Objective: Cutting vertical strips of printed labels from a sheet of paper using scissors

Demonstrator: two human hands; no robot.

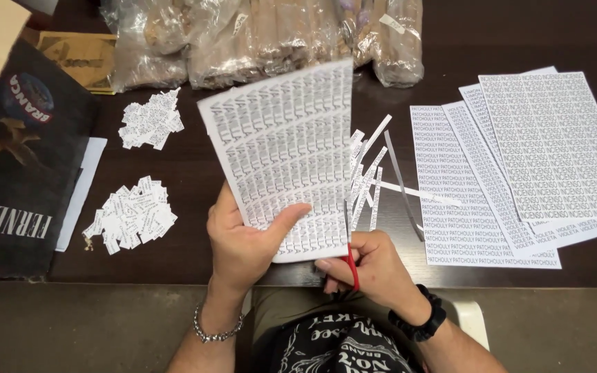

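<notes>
My left hand (243,238) holds up a white sheet (285,152) printed with rows of small labels, thumb across its lower front. My right hand (371,266) grips red-handled scissors (351,266) whose blades run up along the sheet's right edge. Several thin cut strips (367,179) hang loose from that edge, over the dark wooden table (188,249).
Two heaps of small cut paper labels (133,214) (150,119) lie at the left. More printed sheets (519,166) are fanned out at the right. Clear plastic bags of brown sticks (264,38) line the back. A dark printed box (19,159) sits far left.
</notes>
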